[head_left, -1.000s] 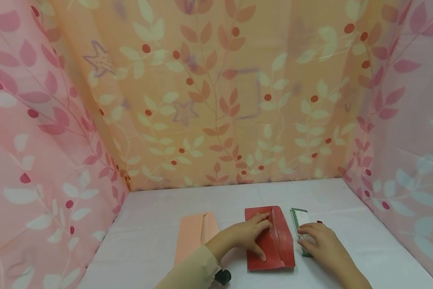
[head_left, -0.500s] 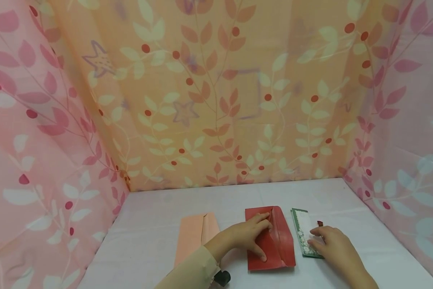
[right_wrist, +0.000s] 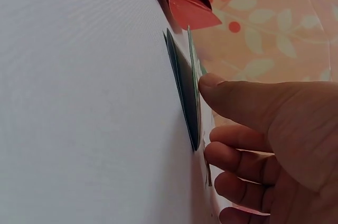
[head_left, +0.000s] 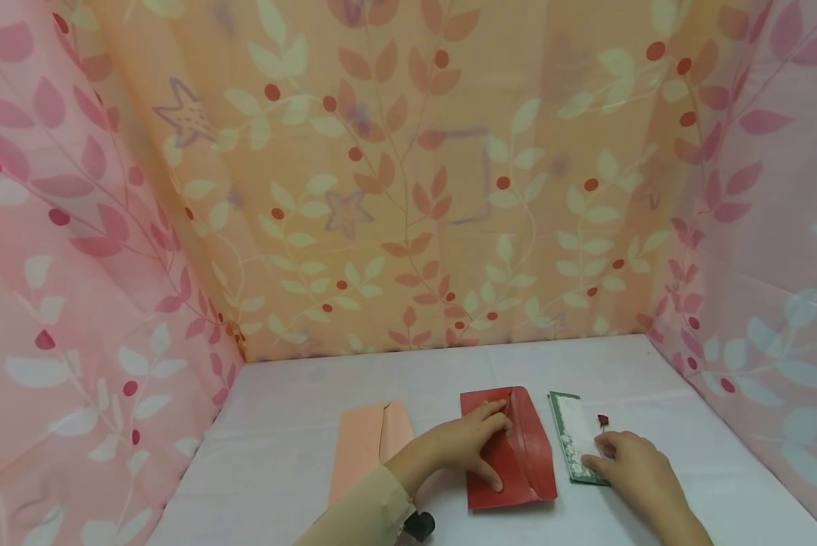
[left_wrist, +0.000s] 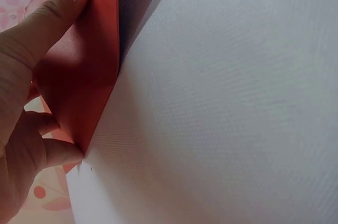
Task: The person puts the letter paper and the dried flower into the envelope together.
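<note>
A red envelope [head_left: 480,455] with its flap unfolded lies on the white table. My left hand [head_left: 473,444] rests on it, fingers and thumb spread; the left wrist view shows the thumb and fingertips against the red paper [left_wrist: 79,49]. To its right is a narrow folded card [head_left: 572,436] with a green, leafy border. My right hand [head_left: 637,470] is at the card's right edge, its thumb touching the card [right_wrist: 193,71] and its other fingers loosely bent. Just beyond these fingers lies a small dark red flower [head_left: 602,420] on a thin stem, partly hidden by the hand.
A peach envelope [head_left: 357,447] lies left of the red one, partly covered by my left forearm. A black object [head_left: 419,525] shows by the left wrist. Patterned cloth [head_left: 408,227] hangs behind the table and on both sides.
My right hand has moved right, off the card's middle to its right edge beside the flower, uncovering more of the card. My left hand has stayed on the red envelope.
</note>
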Action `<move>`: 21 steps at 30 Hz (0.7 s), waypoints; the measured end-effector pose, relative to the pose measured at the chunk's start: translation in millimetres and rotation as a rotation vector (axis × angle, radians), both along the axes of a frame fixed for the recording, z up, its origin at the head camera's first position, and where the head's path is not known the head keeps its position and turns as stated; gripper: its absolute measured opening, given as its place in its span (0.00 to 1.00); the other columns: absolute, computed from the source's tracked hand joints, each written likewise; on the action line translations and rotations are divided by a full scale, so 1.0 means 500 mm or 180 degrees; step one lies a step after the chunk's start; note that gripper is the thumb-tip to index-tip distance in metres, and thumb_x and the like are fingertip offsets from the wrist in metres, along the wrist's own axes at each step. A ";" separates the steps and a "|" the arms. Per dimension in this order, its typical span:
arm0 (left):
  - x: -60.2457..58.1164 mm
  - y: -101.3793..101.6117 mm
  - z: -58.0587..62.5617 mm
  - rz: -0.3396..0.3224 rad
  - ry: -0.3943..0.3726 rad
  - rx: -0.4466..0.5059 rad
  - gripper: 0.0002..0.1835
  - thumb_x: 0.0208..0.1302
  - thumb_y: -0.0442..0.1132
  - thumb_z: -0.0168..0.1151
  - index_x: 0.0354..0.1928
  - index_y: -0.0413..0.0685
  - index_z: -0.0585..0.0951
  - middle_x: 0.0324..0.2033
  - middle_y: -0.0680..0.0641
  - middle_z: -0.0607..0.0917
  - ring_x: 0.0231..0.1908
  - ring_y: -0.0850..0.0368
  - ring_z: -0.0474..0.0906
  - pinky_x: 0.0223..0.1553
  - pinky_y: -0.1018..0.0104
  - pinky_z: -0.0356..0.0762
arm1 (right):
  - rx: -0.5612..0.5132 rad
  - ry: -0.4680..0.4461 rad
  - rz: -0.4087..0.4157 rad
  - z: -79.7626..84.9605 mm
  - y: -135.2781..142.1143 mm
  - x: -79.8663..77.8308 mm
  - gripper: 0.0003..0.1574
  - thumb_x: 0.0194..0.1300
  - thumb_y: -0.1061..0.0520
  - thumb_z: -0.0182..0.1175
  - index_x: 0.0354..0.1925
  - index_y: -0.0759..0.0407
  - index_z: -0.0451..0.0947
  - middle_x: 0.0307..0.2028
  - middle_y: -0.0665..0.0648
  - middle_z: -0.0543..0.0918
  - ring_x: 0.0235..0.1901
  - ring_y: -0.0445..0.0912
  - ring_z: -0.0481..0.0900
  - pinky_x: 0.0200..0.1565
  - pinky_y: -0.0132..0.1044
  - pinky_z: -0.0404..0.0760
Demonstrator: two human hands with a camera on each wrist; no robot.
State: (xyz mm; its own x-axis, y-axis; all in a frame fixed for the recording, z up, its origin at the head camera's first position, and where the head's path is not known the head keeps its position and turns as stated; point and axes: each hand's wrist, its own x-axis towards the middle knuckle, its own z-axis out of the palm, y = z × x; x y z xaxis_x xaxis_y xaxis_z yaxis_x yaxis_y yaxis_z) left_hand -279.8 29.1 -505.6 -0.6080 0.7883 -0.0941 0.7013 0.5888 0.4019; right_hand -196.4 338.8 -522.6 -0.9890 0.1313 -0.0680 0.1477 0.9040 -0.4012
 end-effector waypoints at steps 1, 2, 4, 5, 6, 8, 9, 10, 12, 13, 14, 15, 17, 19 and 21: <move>0.000 0.000 -0.001 -0.0002 -0.0003 0.0001 0.43 0.45 0.64 0.79 0.63 0.74 0.67 0.81 0.58 0.50 0.80 0.54 0.48 0.60 0.60 0.80 | 0.0000 -0.0009 -0.0019 0.000 -0.001 -0.001 0.49 0.49 0.27 0.74 0.51 0.66 0.84 0.43 0.64 0.87 0.46 0.62 0.83 0.49 0.67 0.77; 0.000 0.000 -0.001 -0.0004 -0.0001 -0.0001 0.43 0.45 0.64 0.79 0.63 0.74 0.67 0.81 0.58 0.50 0.80 0.54 0.48 0.60 0.60 0.79 | 0.0008 -0.0004 -0.0019 -0.001 -0.001 -0.001 0.49 0.48 0.27 0.74 0.50 0.66 0.84 0.43 0.64 0.87 0.45 0.62 0.83 0.49 0.66 0.78; 0.000 0.000 -0.002 -0.0004 -0.0004 -0.0006 0.43 0.45 0.64 0.79 0.63 0.74 0.67 0.81 0.58 0.50 0.80 0.53 0.48 0.61 0.59 0.79 | 0.0040 0.0031 -0.0009 -0.003 -0.002 -0.001 0.49 0.48 0.27 0.75 0.49 0.66 0.85 0.42 0.64 0.87 0.44 0.61 0.84 0.47 0.66 0.78; 0.000 0.000 -0.003 0.0000 -0.0009 -0.0007 0.43 0.45 0.64 0.79 0.63 0.74 0.67 0.81 0.58 0.50 0.80 0.52 0.48 0.61 0.59 0.78 | 0.0063 0.0072 0.0004 -0.005 -0.003 0.000 0.49 0.48 0.27 0.75 0.49 0.66 0.85 0.41 0.63 0.87 0.44 0.61 0.84 0.47 0.66 0.78; 0.000 0.000 -0.003 0.0005 -0.0010 -0.0011 0.43 0.45 0.64 0.79 0.63 0.74 0.67 0.81 0.58 0.50 0.80 0.52 0.48 0.62 0.58 0.78 | 0.0094 0.0105 0.0026 -0.007 -0.003 0.000 0.49 0.47 0.27 0.75 0.48 0.66 0.85 0.40 0.63 0.87 0.43 0.62 0.84 0.45 0.65 0.79; 0.000 0.001 -0.002 0.0003 -0.0003 -0.0014 0.43 0.45 0.64 0.80 0.62 0.74 0.67 0.81 0.58 0.50 0.80 0.51 0.48 0.62 0.58 0.78 | 0.0159 0.0165 0.0025 -0.009 -0.004 -0.001 0.48 0.47 0.28 0.75 0.48 0.66 0.85 0.38 0.61 0.87 0.41 0.61 0.84 0.43 0.64 0.80; -0.001 0.001 -0.002 0.0004 -0.0005 -0.0009 0.43 0.45 0.64 0.80 0.62 0.74 0.67 0.81 0.58 0.50 0.80 0.51 0.48 0.62 0.58 0.78 | 0.0175 0.0177 0.0014 -0.010 -0.005 -0.002 0.48 0.47 0.28 0.75 0.48 0.66 0.85 0.36 0.60 0.87 0.39 0.59 0.84 0.42 0.64 0.80; -0.001 0.001 -0.002 0.0005 0.0000 -0.0006 0.43 0.45 0.64 0.80 0.62 0.74 0.67 0.81 0.58 0.50 0.80 0.51 0.47 0.62 0.59 0.78 | 0.0186 0.0176 0.0003 -0.011 -0.006 -0.002 0.49 0.47 0.27 0.75 0.48 0.67 0.84 0.35 0.59 0.86 0.38 0.58 0.84 0.40 0.64 0.80; -0.002 0.001 -0.001 0.0003 0.0000 0.0001 0.42 0.45 0.64 0.80 0.62 0.73 0.67 0.81 0.58 0.50 0.80 0.51 0.47 0.61 0.59 0.78 | 0.0197 0.0155 -0.0045 -0.009 -0.009 -0.002 0.49 0.47 0.28 0.76 0.49 0.67 0.83 0.33 0.57 0.85 0.36 0.56 0.83 0.39 0.63 0.79; -0.002 0.002 0.000 -0.0002 0.0006 0.0005 0.42 0.45 0.64 0.80 0.62 0.73 0.67 0.81 0.58 0.50 0.80 0.51 0.47 0.61 0.59 0.78 | 0.0186 0.0131 -0.0081 -0.008 -0.011 -0.002 0.49 0.46 0.28 0.76 0.50 0.67 0.83 0.34 0.58 0.85 0.37 0.56 0.83 0.39 0.63 0.79; -0.002 0.002 0.000 -0.0007 0.0013 0.0006 0.42 0.45 0.64 0.80 0.62 0.73 0.67 0.81 0.58 0.50 0.80 0.52 0.47 0.61 0.59 0.78 | 0.0166 0.0108 -0.0114 -0.006 -0.012 -0.001 0.50 0.47 0.29 0.76 0.50 0.68 0.83 0.34 0.59 0.85 0.38 0.57 0.83 0.39 0.63 0.78; -0.002 0.002 0.001 -0.0014 0.0018 0.0007 0.42 0.45 0.64 0.80 0.62 0.73 0.67 0.81 0.58 0.50 0.80 0.51 0.47 0.62 0.59 0.78 | 0.0141 0.0078 -0.0147 -0.004 -0.015 0.000 0.50 0.47 0.29 0.76 0.51 0.68 0.82 0.36 0.62 0.85 0.39 0.59 0.82 0.39 0.63 0.77; -0.001 0.002 0.002 -0.0034 0.0039 0.0000 0.42 0.45 0.64 0.80 0.61 0.73 0.67 0.81 0.57 0.50 0.80 0.51 0.48 0.63 0.59 0.77 | 0.0076 0.0046 -0.0195 -0.001 -0.018 0.003 0.50 0.47 0.30 0.77 0.52 0.69 0.82 0.40 0.66 0.86 0.41 0.62 0.83 0.39 0.63 0.76; 0.000 0.003 0.003 -0.0058 0.0066 -0.0004 0.42 0.45 0.64 0.80 0.61 0.72 0.67 0.81 0.56 0.50 0.80 0.51 0.48 0.65 0.58 0.75 | -0.0012 0.0012 -0.0237 0.000 -0.019 0.007 0.50 0.47 0.31 0.77 0.53 0.69 0.81 0.41 0.65 0.86 0.43 0.63 0.82 0.40 0.62 0.73; 0.001 0.003 0.002 -0.0068 0.0073 -0.0009 0.41 0.45 0.64 0.80 0.60 0.72 0.67 0.81 0.55 0.50 0.80 0.51 0.48 0.66 0.58 0.73 | -0.0091 -0.0009 -0.0266 -0.001 -0.019 0.010 0.50 0.48 0.33 0.77 0.54 0.69 0.80 0.38 0.61 0.86 0.42 0.61 0.82 0.39 0.61 0.71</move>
State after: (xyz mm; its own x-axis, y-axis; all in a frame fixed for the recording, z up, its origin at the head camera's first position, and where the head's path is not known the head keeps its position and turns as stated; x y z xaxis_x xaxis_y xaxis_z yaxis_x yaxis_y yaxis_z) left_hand -279.4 30.8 -504.8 -0.5931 0.8009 -0.0826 0.7226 0.5748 0.3841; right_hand -191.4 329.5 -523.0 -0.9745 0.2114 -0.0758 0.2233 0.8767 -0.4260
